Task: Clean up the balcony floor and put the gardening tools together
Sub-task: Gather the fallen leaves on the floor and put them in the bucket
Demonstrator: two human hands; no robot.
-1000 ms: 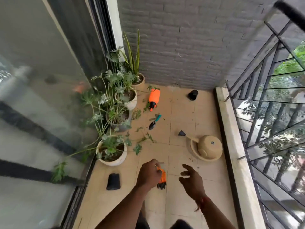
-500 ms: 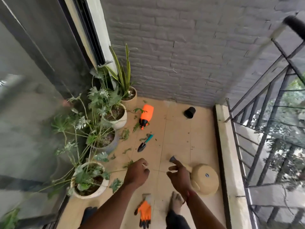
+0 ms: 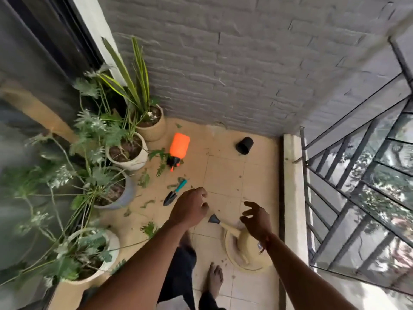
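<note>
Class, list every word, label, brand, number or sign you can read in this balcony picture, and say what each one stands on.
No text can be read anywhere in this picture.
The orange spray bottle, watering can, trowel and small black pot show no label on their visible sides.
The picture is motion-blurred, so any small print would be unreadable.
</note>
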